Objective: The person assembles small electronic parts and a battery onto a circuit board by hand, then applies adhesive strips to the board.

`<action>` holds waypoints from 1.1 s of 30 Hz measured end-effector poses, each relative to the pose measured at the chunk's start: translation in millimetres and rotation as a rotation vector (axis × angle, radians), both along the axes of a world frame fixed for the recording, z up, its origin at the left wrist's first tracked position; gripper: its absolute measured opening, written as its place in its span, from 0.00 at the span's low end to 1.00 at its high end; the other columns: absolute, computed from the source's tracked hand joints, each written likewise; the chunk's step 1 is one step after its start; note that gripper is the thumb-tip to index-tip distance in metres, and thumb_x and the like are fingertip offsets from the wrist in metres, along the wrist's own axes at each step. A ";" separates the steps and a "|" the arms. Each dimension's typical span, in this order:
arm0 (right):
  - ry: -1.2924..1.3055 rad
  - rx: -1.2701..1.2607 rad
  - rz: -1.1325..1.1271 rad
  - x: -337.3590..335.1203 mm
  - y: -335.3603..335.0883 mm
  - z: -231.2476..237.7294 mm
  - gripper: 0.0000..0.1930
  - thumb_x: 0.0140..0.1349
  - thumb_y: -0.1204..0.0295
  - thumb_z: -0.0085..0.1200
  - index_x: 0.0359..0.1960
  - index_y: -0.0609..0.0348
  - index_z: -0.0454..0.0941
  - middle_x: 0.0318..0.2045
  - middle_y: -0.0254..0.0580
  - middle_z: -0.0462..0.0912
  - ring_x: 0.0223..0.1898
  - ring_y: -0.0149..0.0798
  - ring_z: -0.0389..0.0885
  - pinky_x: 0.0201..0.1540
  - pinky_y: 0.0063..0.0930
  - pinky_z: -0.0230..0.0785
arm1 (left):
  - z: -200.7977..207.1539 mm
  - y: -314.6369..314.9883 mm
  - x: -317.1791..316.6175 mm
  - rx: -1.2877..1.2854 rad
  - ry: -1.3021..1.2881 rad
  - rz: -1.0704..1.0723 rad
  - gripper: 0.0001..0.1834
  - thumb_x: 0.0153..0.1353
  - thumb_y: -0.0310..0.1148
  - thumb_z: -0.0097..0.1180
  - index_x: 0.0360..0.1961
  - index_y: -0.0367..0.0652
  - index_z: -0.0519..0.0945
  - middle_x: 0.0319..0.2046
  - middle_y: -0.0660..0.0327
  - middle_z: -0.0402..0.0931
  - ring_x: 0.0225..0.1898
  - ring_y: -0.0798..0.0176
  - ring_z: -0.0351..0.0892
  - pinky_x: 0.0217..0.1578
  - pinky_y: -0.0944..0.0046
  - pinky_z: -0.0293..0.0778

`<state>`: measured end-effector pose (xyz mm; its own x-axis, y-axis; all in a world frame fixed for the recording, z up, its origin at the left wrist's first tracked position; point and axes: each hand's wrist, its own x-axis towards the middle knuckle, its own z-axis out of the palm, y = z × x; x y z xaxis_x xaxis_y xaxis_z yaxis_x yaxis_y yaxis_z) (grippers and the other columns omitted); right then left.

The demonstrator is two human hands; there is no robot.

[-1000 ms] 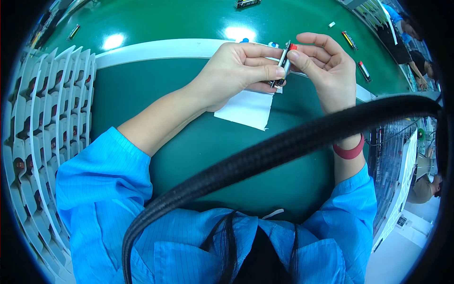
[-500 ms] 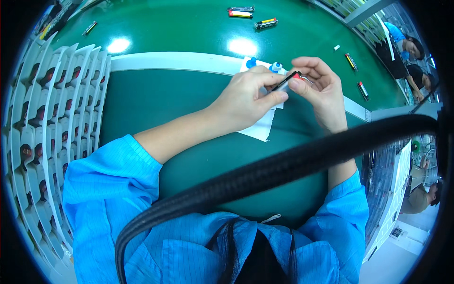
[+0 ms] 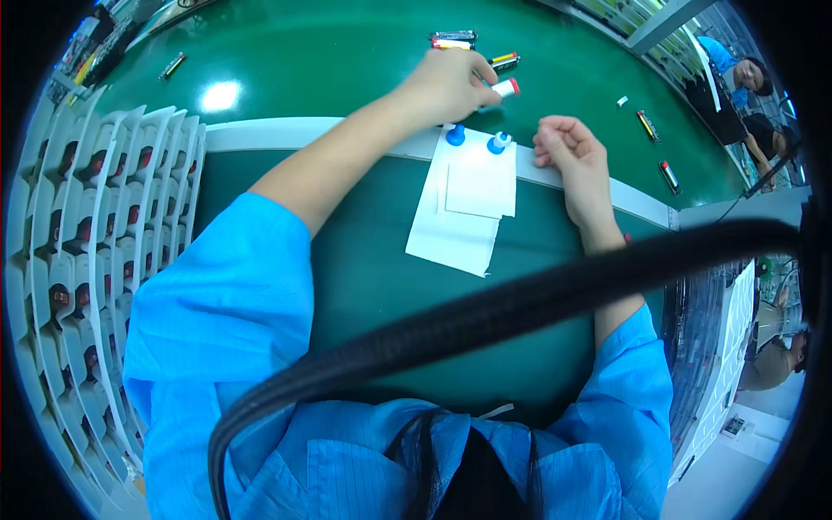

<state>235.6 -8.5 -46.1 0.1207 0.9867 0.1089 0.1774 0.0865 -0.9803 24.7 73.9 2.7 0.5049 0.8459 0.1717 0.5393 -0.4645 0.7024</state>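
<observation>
My left hand [image 3: 455, 85] reaches over the green table beyond the pale rail. Its thumb and fingers pinch a small white cylinder with a red end [image 3: 505, 87], which points away to the right. Close beside that hand lie a yellow-and-black stick-shaped piece [image 3: 504, 61] and a red-and-white one [image 3: 451, 44]. My right hand [image 3: 572, 156] is held above the rail, its fingers loosely curled in, and nothing shows between them. Between and below the hands, white paper sheets [image 3: 459, 238] rest on the dark green mat, with two small blue-and-white bottle-like pieces [image 3: 455, 135] at their far edge.
Stacked white trays [image 3: 104, 217] with reddish pieces stand at the left. More stick-shaped pieces lie at the right [image 3: 648, 126] and far left [image 3: 172, 67]. A black strap [image 3: 485, 321] crosses the view. Co-workers [image 3: 741, 78] are at the far right.
My hands have parted. The left has moved up and away over the table with the red-ended cylinder; the right stays near its place, fingers now curled and without the piece. The papers are uncovered.
</observation>
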 end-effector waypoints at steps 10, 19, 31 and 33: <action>0.009 -0.070 0.049 -3.2 -0.8 13.6 0.09 0.59 0.72 0.51 0.38 0.63 0.72 0.27 0.35 0.76 0.28 0.23 0.72 0.29 0.14 0.65 | -13.4 59.9 5.9 0.673 -0.031 0.028 0.09 0.50 0.30 0.52 0.29 0.36 0.80 0.27 0.49 0.75 0.32 0.48 0.75 0.37 0.54 0.70; 0.083 -0.056 0.071 -18.1 -13.4 40.2 0.08 0.59 0.72 0.51 0.36 0.64 0.73 0.26 0.35 0.75 0.25 0.23 0.71 0.27 0.15 0.66 | 15.9 51.1 15.2 0.439 0.012 0.116 0.13 0.53 0.35 0.51 0.23 0.34 0.79 0.25 0.46 0.76 0.31 0.47 0.77 0.34 0.56 0.72; 0.171 0.098 0.139 -64.0 -38.1 54.2 0.18 0.53 0.76 0.57 0.43 0.70 0.66 0.36 0.45 0.76 0.37 0.35 0.78 0.32 0.25 0.76 | 3.4 -91.5 9.4 -0.645 -1.019 0.065 0.14 0.59 0.35 0.48 0.37 0.32 0.75 0.31 0.58 0.75 0.33 0.68 0.73 0.32 0.67 0.69; 0.041 0.050 0.164 -59.2 -42.3 63.0 0.17 0.51 0.77 0.57 0.43 0.70 0.69 0.30 0.40 0.78 0.33 0.29 0.77 0.29 0.18 0.71 | 8.3 -88.9 -4.2 -0.370 -0.716 -0.012 0.11 0.62 0.35 0.47 0.34 0.37 0.75 0.28 0.65 0.74 0.28 0.71 0.72 0.34 0.68 0.73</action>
